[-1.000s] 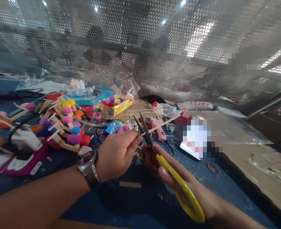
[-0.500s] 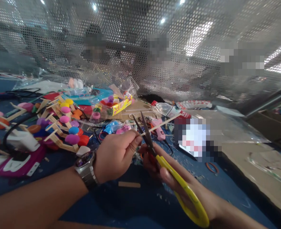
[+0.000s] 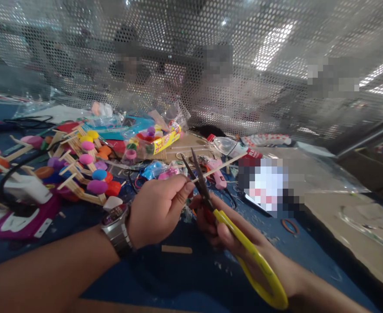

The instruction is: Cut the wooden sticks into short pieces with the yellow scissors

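Observation:
Between thumb and fingers, my left hand (image 3: 159,208) pinches one end of a thin pale wooden stick (image 3: 222,166), which points up and to the right. My right hand (image 3: 224,230) is closed around the yellow handles of a pair of scissors (image 3: 243,243). The scissor blades are slightly apart, and the stick lies across them close to my left fingertips. A short flat wooden piece (image 3: 176,249) rests on the blue table below my hands. My right fingers are partly hidden behind the scissors.
Stick-and-clay pieces (image 3: 80,169) crowd the left, beside a purple-and-white device (image 3: 25,217). Behind are a yellow box (image 3: 167,140), a pink glue gun (image 3: 216,174) and a plastic bottle (image 3: 227,147). A phone (image 3: 263,191) lies right, near a brown ring (image 3: 289,226). Perforated metal (image 3: 178,87) rises behind.
The view has shifted slightly. The scissor blades look a little closer together around the stick; both hands keep their holds.

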### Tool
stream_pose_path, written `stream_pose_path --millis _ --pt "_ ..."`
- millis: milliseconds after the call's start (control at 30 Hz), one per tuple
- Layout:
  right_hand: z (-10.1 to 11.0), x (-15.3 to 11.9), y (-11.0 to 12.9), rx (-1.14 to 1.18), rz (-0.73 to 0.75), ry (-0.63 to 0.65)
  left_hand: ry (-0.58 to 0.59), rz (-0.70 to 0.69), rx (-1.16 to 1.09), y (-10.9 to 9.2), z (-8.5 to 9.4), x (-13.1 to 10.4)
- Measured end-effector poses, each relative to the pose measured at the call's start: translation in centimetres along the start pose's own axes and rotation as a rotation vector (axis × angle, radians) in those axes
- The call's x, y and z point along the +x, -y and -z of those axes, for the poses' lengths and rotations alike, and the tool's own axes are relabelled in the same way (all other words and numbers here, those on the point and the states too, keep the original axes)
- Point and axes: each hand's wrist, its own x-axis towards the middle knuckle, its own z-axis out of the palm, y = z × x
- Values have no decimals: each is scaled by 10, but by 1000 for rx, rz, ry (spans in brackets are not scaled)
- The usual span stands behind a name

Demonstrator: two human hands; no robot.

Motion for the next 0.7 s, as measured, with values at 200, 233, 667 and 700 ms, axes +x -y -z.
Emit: stream_pose_path --millis 200,233,667,700 --pt "-9 1 9 -33 -34 -75 8 -1 -30 1 -1 1" --pt "-10 1 11 -46 -16 -70 10 -3 -31 2 -1 0" --pt "-13 3 17 -38 40 -40 37 -45 14 8 -2 2" --pt "-13 4 16 -12 29 -47 45 -45 16 9 -1 2"
